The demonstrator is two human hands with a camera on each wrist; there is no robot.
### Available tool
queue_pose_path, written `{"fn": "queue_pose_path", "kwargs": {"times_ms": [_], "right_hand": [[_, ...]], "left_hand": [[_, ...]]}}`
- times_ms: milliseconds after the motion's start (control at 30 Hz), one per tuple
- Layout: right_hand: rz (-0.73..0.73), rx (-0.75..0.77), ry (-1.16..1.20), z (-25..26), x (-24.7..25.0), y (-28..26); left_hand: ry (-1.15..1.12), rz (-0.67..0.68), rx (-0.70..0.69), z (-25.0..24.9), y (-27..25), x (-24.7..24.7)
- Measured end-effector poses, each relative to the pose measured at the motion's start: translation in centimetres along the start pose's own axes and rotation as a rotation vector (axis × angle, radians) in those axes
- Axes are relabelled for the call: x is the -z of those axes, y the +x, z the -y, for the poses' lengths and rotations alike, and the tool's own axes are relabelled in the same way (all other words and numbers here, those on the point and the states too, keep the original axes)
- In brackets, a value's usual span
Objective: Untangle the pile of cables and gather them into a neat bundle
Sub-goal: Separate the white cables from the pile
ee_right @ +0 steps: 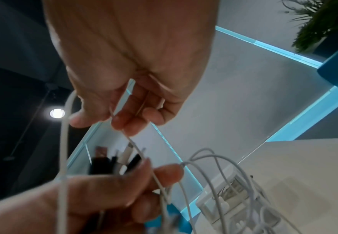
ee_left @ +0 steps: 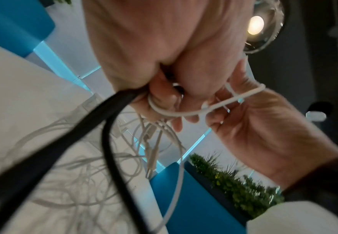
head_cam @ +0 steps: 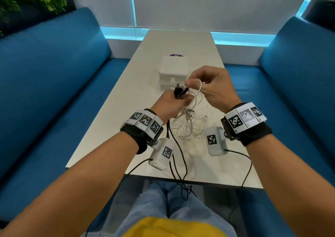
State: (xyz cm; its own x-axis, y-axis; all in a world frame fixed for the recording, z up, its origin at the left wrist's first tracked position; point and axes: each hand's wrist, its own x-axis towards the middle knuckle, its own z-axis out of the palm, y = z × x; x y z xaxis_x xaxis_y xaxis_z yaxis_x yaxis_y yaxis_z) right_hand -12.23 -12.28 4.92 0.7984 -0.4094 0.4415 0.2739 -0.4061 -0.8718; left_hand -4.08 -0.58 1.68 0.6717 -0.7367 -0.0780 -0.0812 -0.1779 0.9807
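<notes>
Our left hand (head_cam: 169, 103) grips black and white cable ends (head_cam: 181, 91); our right hand (head_cam: 212, 86) pinches a white cable (head_cam: 199, 89), thin loops (head_cam: 188, 128) dangling tangled onto table (head_cam: 126, 99).

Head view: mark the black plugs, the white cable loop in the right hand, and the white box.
black plugs (head_cam: 180, 92), head view, middle of the cluster.
white cable loop (head_cam: 200, 86), head view, top of loop.
white box (head_cam: 173, 66), head view, lid.

Table (head_cam: 126, 84): long, pale top. On it: 1 stack of 2 white boxes (head_cam: 173, 68) toward the far half; 1 purple-topped item (head_cam: 176, 55) just behind the stack; white cable loops (head_cam: 188, 128) resting near the front edge.
</notes>
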Motion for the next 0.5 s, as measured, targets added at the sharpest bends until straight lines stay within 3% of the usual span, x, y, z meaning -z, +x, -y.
{"fn": "queue_pose_path", "kwargs": {"times_ms": [133, 300, 400, 500], "right_hand": [[0.016, -0.058, -0.100, -1.1, -0.3, -0.5], [0.357, -0.186, -0.316, -3.3, 0.2, -0.9], [0.342, -0.229, -0.449, -4.3, 0.6, -0.9], [0.228, -0.282, -0.451, -5.2, 0.9, -1.1]], "left_hand": [[-0.087, -0.079, -0.010, -0.2, 0.0, 0.5], [-0.285, -0.022, 0.003, -0.1, -0.3, 1.5], [-0.369, -0.077, -0.002, 0.3, -0.5, 2.5], [-0.400, -0.086, -0.033, 0.6, -0.8, 3.2]]}}
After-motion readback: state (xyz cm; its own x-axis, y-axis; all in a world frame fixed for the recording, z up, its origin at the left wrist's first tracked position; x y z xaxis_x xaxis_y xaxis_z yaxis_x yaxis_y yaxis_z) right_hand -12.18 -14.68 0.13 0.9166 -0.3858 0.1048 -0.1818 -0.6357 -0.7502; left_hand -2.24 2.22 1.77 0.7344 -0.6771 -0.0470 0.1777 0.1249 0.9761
